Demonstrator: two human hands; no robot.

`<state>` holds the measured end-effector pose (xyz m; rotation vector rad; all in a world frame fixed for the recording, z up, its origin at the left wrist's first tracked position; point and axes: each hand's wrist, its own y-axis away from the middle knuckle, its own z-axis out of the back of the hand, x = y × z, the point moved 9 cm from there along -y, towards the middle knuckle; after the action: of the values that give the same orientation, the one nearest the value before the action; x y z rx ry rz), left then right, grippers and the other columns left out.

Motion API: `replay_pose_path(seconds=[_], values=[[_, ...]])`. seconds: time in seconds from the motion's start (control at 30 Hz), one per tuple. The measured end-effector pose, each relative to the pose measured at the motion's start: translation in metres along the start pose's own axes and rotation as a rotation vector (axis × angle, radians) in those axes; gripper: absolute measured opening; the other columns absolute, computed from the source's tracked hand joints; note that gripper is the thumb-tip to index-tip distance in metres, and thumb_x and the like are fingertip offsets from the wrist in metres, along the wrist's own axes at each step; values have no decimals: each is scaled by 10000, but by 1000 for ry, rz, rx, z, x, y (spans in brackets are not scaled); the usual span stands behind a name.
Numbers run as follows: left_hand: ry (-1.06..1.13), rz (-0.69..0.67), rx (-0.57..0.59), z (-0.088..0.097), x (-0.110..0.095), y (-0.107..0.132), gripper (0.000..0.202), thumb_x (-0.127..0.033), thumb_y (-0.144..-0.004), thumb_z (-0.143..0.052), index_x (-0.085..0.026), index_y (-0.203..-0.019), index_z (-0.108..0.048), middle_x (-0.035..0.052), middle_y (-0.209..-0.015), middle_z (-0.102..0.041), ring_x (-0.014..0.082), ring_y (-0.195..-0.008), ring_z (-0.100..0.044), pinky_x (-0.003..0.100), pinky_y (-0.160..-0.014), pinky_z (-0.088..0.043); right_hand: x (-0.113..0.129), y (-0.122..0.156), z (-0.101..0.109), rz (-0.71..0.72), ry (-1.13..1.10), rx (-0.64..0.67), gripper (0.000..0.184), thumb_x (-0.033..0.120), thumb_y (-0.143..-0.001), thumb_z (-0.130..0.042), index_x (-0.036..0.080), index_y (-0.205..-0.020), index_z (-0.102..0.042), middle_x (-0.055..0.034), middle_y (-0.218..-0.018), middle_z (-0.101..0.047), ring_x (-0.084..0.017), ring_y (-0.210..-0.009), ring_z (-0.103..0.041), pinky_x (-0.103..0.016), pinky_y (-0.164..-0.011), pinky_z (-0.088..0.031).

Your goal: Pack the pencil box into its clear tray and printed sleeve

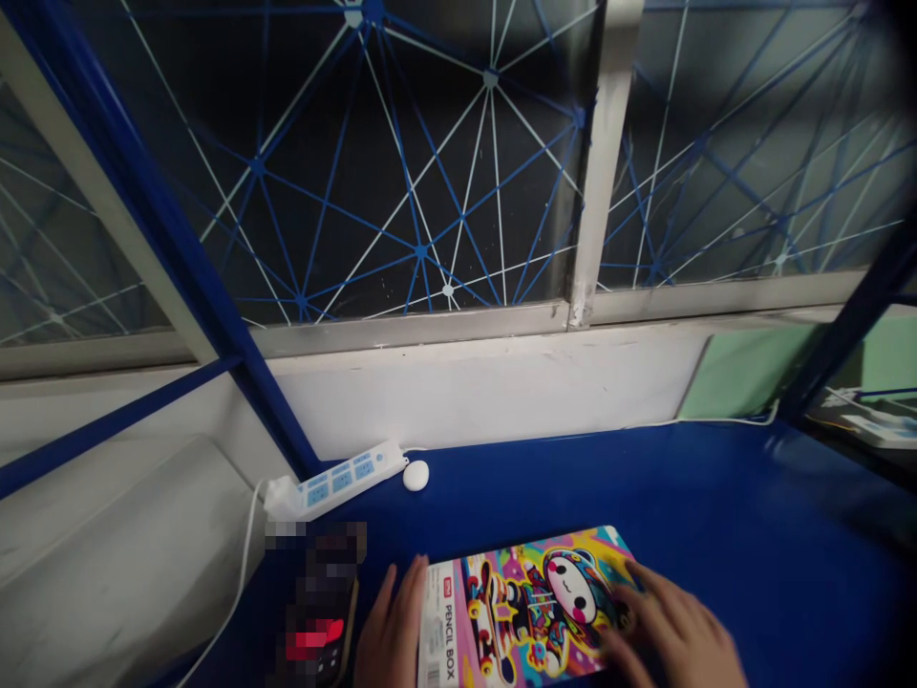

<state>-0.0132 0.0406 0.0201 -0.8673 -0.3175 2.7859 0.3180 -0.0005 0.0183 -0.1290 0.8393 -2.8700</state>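
A flat, colourful pencil box (pixel 534 607) lies on the blue desk, its cover showing a cartoon figure with a skateboard and the words PENCIL BOX. Against its left edge, my left hand (pixel 393 626) grips the side; the thumb is out of sight. Over the right end of the box, my right hand (pixel 677 631) has its fingers spread, partly covering the picture. Slight blur hides how firmly those fingertips touch. The lower edge of the box runs out of the frame.
Left of the box lies a dark, phone-like object (pixel 336 621), partly pixelated. A white power strip (pixel 351 478) and a small round white object (pixel 415 475) sit near the wall. Blue frame posts (pixel 276 401) flank the blue desk (pixel 537 487). Patterned windows (pixel 430 172) rise behind.
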Motion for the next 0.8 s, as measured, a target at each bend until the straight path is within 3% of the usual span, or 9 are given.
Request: replay_pose_path(seconds=[0.13, 0.2, 0.27, 0.33, 0.4, 0.5, 0.57, 0.67, 0.8], values=[[-180, 18, 443, -15, -43, -29, 1148, -331, -576, -774, -256, -1577, -218, 66, -1662, -213, 365, -1550, -86, 624, -1225, -83, 136, -40, -5, 473, -196, 1, 532, 591, -912, -587, 269, -1336, -614, -105, -1383, -608, -309, -1161, -669, -411, -846, -612], [-165, -23, 565, -21, -63, -38, 1130, -328, -597, -709, -305, -1581, -155, 17, -1667, -209, 321, -1555, -99, 605, -1232, -15, 171, -45, -8, 586, -304, -18, 473, 466, -953, -596, 255, -1376, -572, -66, -1365, -620, -266, -1163, -667, -341, -887, -595], [-146, -59, 615, -25, -71, -43, 1072, -319, -632, -638, -331, -1578, -133, 18, -1635, -321, 293, -1529, -226, 606, -1232, -23, 179, -47, -11, 614, -364, -28, 452, 380, -976, -586, 295, -1416, -526, -7, -1346, -633, -213, -1153, -670, -284, -947, -558], [-153, -57, 630, -30, -68, -46, 965, -288, -688, -556, -351, -1570, -169, 34, -1561, -451, 271, -1469, -355, 619, -1225, -76, 169, -45, -11, 604, -400, -25, 479, 364, -993, -564, 359, -1461, -461, 44, -1343, -629, -163, -1140, -673, -243, -1003, -511], [-157, -39, 635, -33, -63, -47, 888, -272, -728, -514, -366, -1558, -215, 38, -1528, -491, 257, -1441, -394, 618, -1220, -105, 149, -43, -6, 591, -434, -19, 524, 366, -1001, -551, 408, -1497, -387, 79, -1336, -624, -131, -1121, -678, -220, -1032, -481], [-141, 2, 666, -32, -62, -48, 893, -380, -741, -586, -329, -1559, -232, 52, -1579, -425, 277, -1476, -333, 612, -1227, -69, 110, -39, 4, 573, -473, 57, 669, 372, -963, -615, 416, -1538, -275, 72, -1354, -594, -154, -1128, -664, -234, -1028, -493], [-144, 32, 698, -29, -66, -49, 946, -432, -720, -634, -295, -1563, -226, 63, -1599, -391, 284, -1494, -300, 608, -1231, -42, 82, -36, 7, 550, -466, 176, 756, 369, -925, -666, 422, -1543, -235, 54, -1381, -559, -194, -1159, -635, -267, -1008, -520], [-176, 58, 711, -23, -71, -51, 967, -379, -699, -649, -284, -1561, -223, 62, -1596, -394, 279, -1499, -300, 610, -1232, -18, 42, -30, 8, 484, -382, 326, 727, 331, -931, -648, 439, -1528, -247, 43, -1420, -515, -242, -1216, -583, -336, -978, -553], [-245, 44, 708, -36, -68, -50, 900, -389, -748, -617, -283, -1555, -231, 65, -1664, -195, 321, -1549, -127, 638, -1217, -8, 21, -28, 10, 413, -341, 324, 689, 300, -923, -650, 455, -1500, -308, 33, -1428, -511, -266, -1245, -560, -385, -980, -558]])
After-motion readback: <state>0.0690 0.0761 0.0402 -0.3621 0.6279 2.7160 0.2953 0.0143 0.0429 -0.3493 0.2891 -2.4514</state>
